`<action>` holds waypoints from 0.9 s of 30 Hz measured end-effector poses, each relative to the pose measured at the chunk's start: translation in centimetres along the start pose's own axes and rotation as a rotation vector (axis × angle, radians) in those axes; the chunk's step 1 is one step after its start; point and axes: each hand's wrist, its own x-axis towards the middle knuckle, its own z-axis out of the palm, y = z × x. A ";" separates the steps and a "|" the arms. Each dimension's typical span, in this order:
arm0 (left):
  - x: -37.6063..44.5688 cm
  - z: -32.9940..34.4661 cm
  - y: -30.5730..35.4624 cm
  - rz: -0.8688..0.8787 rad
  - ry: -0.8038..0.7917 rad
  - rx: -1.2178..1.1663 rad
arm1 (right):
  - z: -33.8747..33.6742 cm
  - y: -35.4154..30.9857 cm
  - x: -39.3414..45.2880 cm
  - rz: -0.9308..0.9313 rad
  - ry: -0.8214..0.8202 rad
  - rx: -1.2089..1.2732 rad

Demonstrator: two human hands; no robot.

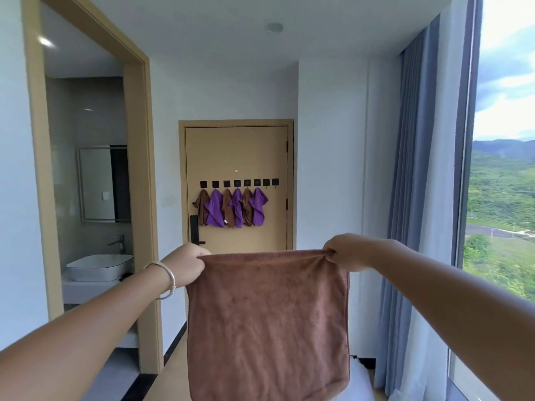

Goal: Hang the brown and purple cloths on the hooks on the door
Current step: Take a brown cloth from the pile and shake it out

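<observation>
The door carries a row of black hooks; six hold alternating brown and purple cloths. Nearer, a brown cloth hangs spread, its top corners pinched by left hand and right hand.

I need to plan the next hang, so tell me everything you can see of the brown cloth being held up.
The brown cloth is a plush, towel-like piece, roughly square, hanging flat and spread in front of the camera. The left hand and right hand each pinch a top corner, pulling the top edge taut. A second layer shows along its right edge, so it may be folded. Its bottom runs near the frame's lower edge. It is well short of the door, touching nothing else.
</observation>
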 end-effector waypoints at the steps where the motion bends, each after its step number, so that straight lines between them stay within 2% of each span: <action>1: 1.4 0.2 0.1 0.002 0.000 0.004 | 0.0 0.7 1.5 0.001 0.002 0.007; 11: 14.4 3.1 -1.5 -0.050 0.079 0.095 | 1.2 5.8 15.8 -0.012 0.026 0.039; 20: 24.0 5.8 -8.9 -0.088 0.018 0.113 | 5.9 6.1 27.7 -0.008 -0.040 0.024; 27: 33.5 3.9 -15.1 -0.039 -0.005 0.068 | 6.2 3.5 38.5 0.036 -0.036 0.017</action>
